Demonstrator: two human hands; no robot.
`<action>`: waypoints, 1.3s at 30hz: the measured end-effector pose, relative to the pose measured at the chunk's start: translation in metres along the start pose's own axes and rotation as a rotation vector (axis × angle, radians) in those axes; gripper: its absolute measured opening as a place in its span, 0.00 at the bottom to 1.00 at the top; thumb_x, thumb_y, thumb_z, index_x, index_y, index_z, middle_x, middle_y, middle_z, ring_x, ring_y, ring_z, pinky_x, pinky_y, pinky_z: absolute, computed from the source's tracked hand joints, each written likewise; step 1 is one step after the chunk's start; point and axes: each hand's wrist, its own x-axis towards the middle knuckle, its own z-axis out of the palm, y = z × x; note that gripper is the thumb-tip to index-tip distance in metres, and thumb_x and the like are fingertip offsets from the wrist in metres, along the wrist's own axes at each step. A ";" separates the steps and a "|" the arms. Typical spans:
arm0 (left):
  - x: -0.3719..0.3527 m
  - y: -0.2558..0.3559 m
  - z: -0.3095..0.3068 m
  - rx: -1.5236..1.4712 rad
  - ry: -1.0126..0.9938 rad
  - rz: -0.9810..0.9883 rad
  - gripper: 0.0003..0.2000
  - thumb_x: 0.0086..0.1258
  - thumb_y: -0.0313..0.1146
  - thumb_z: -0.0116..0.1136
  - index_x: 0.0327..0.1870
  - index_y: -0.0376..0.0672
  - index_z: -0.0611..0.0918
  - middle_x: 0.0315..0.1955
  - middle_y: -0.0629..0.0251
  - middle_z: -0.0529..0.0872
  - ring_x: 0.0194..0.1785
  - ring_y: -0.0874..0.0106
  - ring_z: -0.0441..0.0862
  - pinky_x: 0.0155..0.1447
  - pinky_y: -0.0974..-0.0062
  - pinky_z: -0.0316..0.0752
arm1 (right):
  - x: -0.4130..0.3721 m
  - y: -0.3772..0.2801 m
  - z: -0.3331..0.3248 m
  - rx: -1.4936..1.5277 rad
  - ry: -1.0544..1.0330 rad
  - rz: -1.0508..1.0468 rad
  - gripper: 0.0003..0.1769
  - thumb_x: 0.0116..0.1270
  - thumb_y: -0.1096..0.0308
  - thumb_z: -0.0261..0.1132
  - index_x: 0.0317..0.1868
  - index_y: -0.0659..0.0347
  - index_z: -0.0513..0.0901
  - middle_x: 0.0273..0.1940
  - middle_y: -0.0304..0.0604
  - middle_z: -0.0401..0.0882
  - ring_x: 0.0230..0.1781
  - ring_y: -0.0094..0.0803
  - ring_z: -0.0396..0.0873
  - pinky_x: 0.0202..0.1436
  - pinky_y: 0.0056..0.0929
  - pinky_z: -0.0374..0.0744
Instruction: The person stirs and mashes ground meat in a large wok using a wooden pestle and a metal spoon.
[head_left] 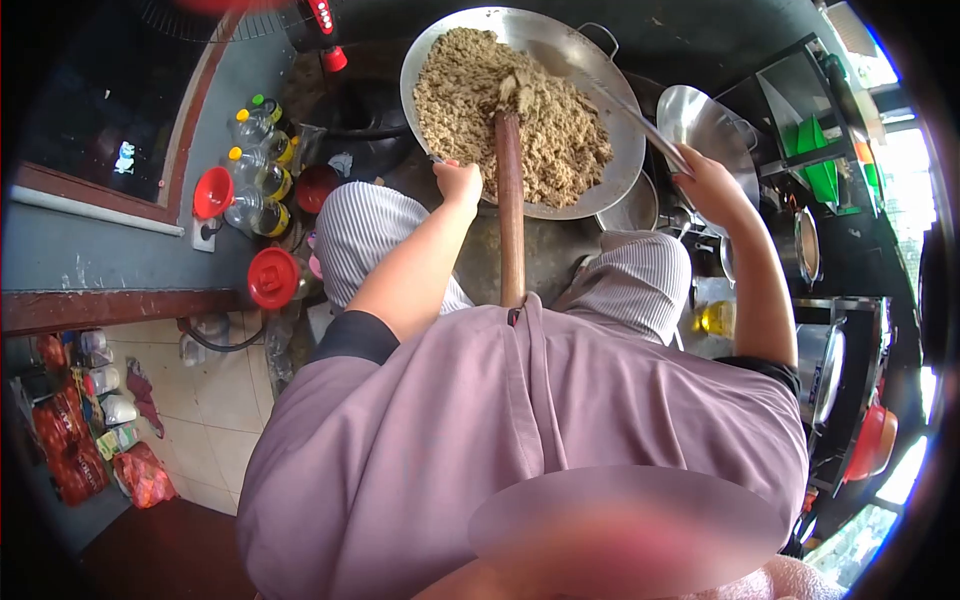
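Note:
A large metal wok (pixel 628 150) holds a heap of crumbly brown food (pixel 560 140). At the wok's near left rim, my left hand (pixel 459 184) is closed around its side handle. My right hand (pixel 712 188) grips the long metal handle of a spatula (pixel 640 120), which reaches into the wok at the upper right; its head is hard to make out against the metal wall. A thick wooden paddle (pixel 509 200) leans between my knees, its far end coated and sunk in the food. Neither hand touches the paddle.
Several bottles (pixel 268 180) with yellow labels stand along the left wall, near a red funnel (pixel 213 193) and a red lid (pixel 272 277). To the right are another metal pan (pixel 705 125), a rack with a green basket (pixel 815 160) and a red basin (pixel 872 442).

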 end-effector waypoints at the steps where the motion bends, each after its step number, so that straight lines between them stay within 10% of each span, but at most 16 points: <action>1: -0.002 0.003 -0.001 -0.017 -0.010 -0.013 0.19 0.54 0.26 0.60 0.45 0.35 0.68 0.42 0.50 0.77 0.46 0.55 0.79 0.52 0.64 0.74 | -0.011 0.009 0.006 -0.017 0.046 0.052 0.27 0.68 0.64 0.60 0.67 0.56 0.69 0.48 0.61 0.82 0.54 0.58 0.78 0.58 0.49 0.74; 6: -0.009 0.008 -0.002 -0.019 -0.060 -0.069 0.19 0.56 0.27 0.59 0.46 0.36 0.67 0.43 0.50 0.76 0.46 0.56 0.79 0.52 0.64 0.74 | -0.049 0.029 0.059 0.027 -0.210 0.382 0.25 0.71 0.63 0.59 0.65 0.60 0.66 0.41 0.60 0.83 0.34 0.52 0.85 0.34 0.44 0.83; 7: 0.001 -0.008 0.006 -0.034 -0.022 0.028 0.20 0.56 0.21 0.58 0.48 0.36 0.64 0.41 0.55 0.71 0.29 0.68 0.76 0.27 0.71 0.76 | -0.058 0.024 0.072 0.278 -0.284 0.461 0.21 0.72 0.64 0.57 0.62 0.60 0.68 0.36 0.55 0.81 0.26 0.44 0.81 0.27 0.39 0.80; 11: -0.006 -0.006 0.007 0.053 0.006 0.018 0.19 0.57 0.22 0.58 0.47 0.36 0.64 0.42 0.54 0.72 0.32 0.67 0.79 0.27 0.72 0.77 | -0.090 -0.043 0.077 1.350 -0.496 0.814 0.04 0.75 0.67 0.53 0.42 0.56 0.68 0.26 0.37 0.66 0.15 0.22 0.64 0.14 0.24 0.66; 14: -0.024 0.018 -0.001 0.086 -0.021 -0.058 0.18 0.58 0.26 0.59 0.47 0.33 0.66 0.44 0.44 0.76 0.49 0.50 0.78 0.56 0.59 0.73 | -0.068 -0.051 0.084 1.877 -0.582 1.011 0.10 0.77 0.65 0.52 0.34 0.56 0.65 0.24 0.34 0.64 0.15 0.16 0.60 0.13 0.18 0.57; 16: -0.035 0.026 -0.004 0.173 0.041 0.030 0.19 0.58 0.26 0.60 0.47 0.32 0.66 0.43 0.43 0.76 0.49 0.49 0.79 0.55 0.58 0.73 | -0.035 -0.035 0.120 2.214 -0.658 1.111 0.13 0.77 0.64 0.52 0.33 0.57 0.65 0.23 0.33 0.63 0.15 0.16 0.58 0.12 0.17 0.55; 29: -0.012 0.005 0.000 0.183 0.019 0.017 0.22 0.55 0.28 0.62 0.48 0.31 0.67 0.45 0.41 0.77 0.51 0.48 0.78 0.59 0.60 0.72 | 0.120 -0.024 0.213 1.984 -0.343 0.578 0.13 0.77 0.63 0.54 0.32 0.50 0.63 0.19 0.30 0.58 0.13 0.17 0.53 0.12 0.20 0.52; 30: 0.012 -0.028 0.011 0.106 0.172 0.199 0.15 0.52 0.21 0.60 0.39 0.35 0.68 0.29 0.58 0.76 0.23 0.69 0.77 0.25 0.69 0.71 | 0.123 -0.016 0.221 2.006 -0.369 0.482 0.13 0.76 0.65 0.56 0.31 0.52 0.64 0.18 0.29 0.57 0.12 0.19 0.53 0.13 0.23 0.52; 32: -0.009 0.006 -0.003 -0.012 0.004 0.115 0.09 0.50 0.21 0.57 0.19 0.40 0.68 0.14 0.67 0.72 0.17 0.74 0.70 0.22 0.71 0.65 | 0.116 -0.021 0.231 1.755 -0.202 0.422 0.11 0.71 0.63 0.62 0.33 0.60 0.75 0.17 0.34 0.66 0.13 0.26 0.64 0.15 0.31 0.62; 33: 0.029 -0.030 0.003 0.073 0.100 0.251 0.09 0.52 0.22 0.57 0.19 0.42 0.69 0.16 0.66 0.73 0.16 0.75 0.69 0.20 0.71 0.63 | 0.121 -0.023 0.241 1.170 -0.135 0.423 0.15 0.66 0.60 0.66 0.34 0.64 0.79 0.19 0.40 0.75 0.16 0.31 0.74 0.18 0.33 0.70; 35: 0.001 0.006 -0.008 -0.058 -0.131 -0.077 0.08 0.54 0.23 0.57 0.19 0.42 0.71 0.16 0.64 0.76 0.16 0.71 0.72 0.20 0.73 0.64 | 0.072 -0.049 0.197 1.048 -0.050 0.411 0.20 0.63 0.55 0.66 0.33 0.70 0.81 0.22 0.50 0.81 0.20 0.37 0.82 0.24 0.36 0.80; 39: -0.011 0.019 -0.003 0.021 -0.091 -0.105 0.04 0.55 0.23 0.57 0.26 0.33 0.74 0.21 0.58 0.79 0.18 0.69 0.74 0.21 0.72 0.65 | 0.013 -0.073 0.167 0.677 -0.028 0.348 0.29 0.64 0.70 0.60 0.65 0.67 0.69 0.33 0.55 0.84 0.30 0.44 0.85 0.32 0.42 0.82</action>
